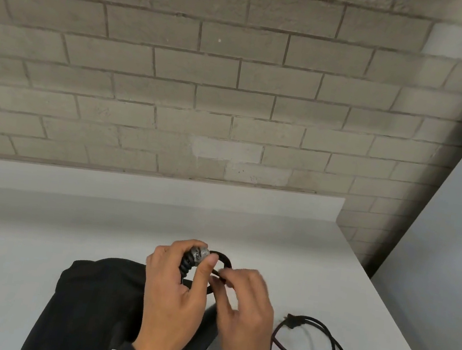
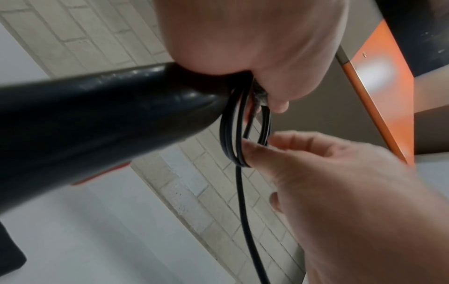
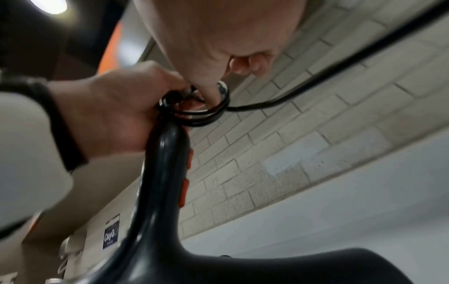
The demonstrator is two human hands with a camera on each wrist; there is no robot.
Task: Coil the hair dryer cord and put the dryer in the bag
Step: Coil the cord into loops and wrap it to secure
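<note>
My left hand (image 1: 196, 259) grips the end of the black hair dryer (image 3: 165, 173) handle, where the ribbed, taped cord sleeve (image 1: 199, 254) comes out. Small loops of black cord (image 2: 233, 138) hang from that grip. Thumb and fingers of my right hand (image 1: 225, 277) pinch these loops. The rest of the cord (image 1: 332, 349) lies loose on the white table (image 1: 35, 235) to the right, ending in the plug (image 1: 293, 323). The black bag (image 1: 96, 304) lies flat under my left wrist. In the head view my hands hide most of the dryer.
A grey brick wall (image 1: 237, 86) rises behind the table's low back lip. The table's right edge (image 1: 400, 320) runs diagonally close to the loose cord. Bare tabletop stretches to the left and behind the hands.
</note>
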